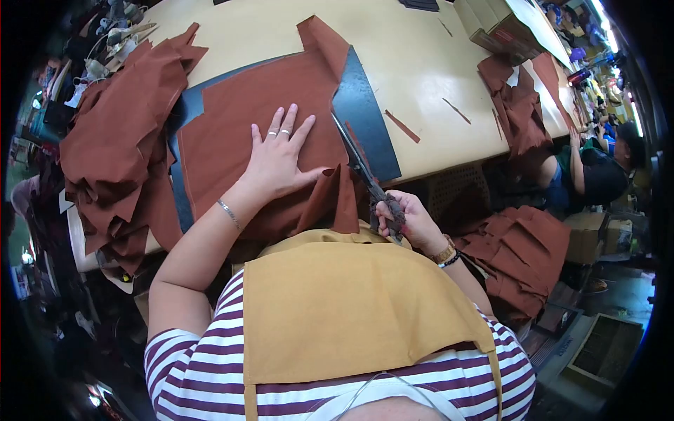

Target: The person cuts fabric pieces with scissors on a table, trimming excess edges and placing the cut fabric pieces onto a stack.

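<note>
My left hand (pixel 279 153) lies with spread fingers on a rust-brown fabric piece (pixel 232 119), pressing it against a dark blue-grey board (pixel 368 112). My right hand (pixel 407 219) is closed round the wrapped handles of large scissors (pixel 359 163). The scissors' long blades point up and away along the fabric's right edge, over the board. At the far end, a strip of the same fabric (pixel 326 42) is folded over. Close to my body, the near part of the fabric bunches up between my hands, beside the scissors.
A big heap of rust-brown fabric (pixel 119 140) hangs over the table's left side. More fabric (pixel 519 259) is piled at my right. Thin scraps (pixel 402 126) lie on the cream table (pixel 435 70). A cardboard box (pixel 498 31) stands far right, and another person (pixel 597 168) is beyond.
</note>
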A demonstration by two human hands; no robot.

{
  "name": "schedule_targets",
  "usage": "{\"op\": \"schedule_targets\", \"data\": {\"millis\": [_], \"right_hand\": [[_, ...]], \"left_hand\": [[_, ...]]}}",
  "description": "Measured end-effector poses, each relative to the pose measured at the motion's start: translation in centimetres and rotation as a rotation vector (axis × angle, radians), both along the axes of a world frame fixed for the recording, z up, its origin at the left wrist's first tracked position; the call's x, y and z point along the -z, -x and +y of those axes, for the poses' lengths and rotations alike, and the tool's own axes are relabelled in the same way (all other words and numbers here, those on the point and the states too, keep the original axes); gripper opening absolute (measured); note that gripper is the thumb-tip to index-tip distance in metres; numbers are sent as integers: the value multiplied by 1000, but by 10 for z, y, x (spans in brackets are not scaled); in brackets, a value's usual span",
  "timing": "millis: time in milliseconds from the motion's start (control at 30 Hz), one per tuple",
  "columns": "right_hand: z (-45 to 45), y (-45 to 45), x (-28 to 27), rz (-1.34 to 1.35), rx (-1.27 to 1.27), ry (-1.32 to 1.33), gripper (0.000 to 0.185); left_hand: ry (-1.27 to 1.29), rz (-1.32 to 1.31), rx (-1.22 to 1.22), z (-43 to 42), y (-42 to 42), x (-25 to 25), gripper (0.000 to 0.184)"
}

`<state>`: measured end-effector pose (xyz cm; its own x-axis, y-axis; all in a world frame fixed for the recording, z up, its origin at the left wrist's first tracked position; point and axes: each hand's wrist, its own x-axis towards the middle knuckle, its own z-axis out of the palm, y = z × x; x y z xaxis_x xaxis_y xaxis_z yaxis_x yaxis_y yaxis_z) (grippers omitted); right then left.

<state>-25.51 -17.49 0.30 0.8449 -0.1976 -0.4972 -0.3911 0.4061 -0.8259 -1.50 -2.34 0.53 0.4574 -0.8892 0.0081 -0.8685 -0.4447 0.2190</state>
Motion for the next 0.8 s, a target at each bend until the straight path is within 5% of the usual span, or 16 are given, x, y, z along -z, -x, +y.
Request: {"op": "schedule_targets", "data": {"millis": [233,367,800], "right_hand": [[-5,-5,-10,-26,-52,50,20],[-6,-8,-9,-58,-50,22,19],[-12,-16,5,-83,-25,-133,15]], "left_hand": [[24,-151,297,-41,-87,-19,81],[-2,-112,516,-62,-113,-13,94],[-26,-52,328,-43,-86,5,109]]}}
